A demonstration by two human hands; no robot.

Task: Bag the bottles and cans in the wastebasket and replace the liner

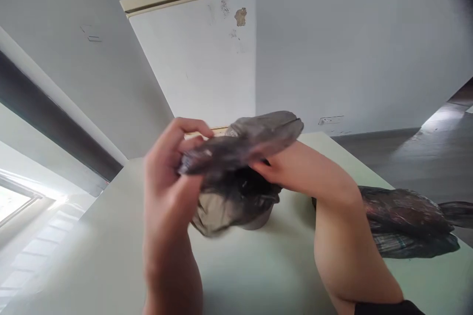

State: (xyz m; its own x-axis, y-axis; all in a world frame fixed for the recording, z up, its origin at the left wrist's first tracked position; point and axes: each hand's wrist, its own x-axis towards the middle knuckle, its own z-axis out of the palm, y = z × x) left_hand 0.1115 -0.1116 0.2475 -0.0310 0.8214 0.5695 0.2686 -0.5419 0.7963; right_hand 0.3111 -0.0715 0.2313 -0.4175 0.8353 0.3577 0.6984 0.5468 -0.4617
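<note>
A thin, dark see-through plastic bag (221,206) hangs between my hands over the table, its upper edge blurred by motion. My left hand (173,167) is closed on the left end of the bag's rim, fingers above and thumb below. My right hand (277,162) reaches in from the right with its wrist bent. Its fingers grip the bag's rim, partly hidden behind the grey film. Below the bag, the curved side of a pale round object (260,220) shows; the bag covers the rest.
A pale green-white table (236,275) lies under my hands. To the right, beyond my right forearm, rests another dark plastic bag (410,221) with reddish and checked contents. A white refrigerator (207,59) stands behind the table against a grey wall, with a socket (331,120) low on it.
</note>
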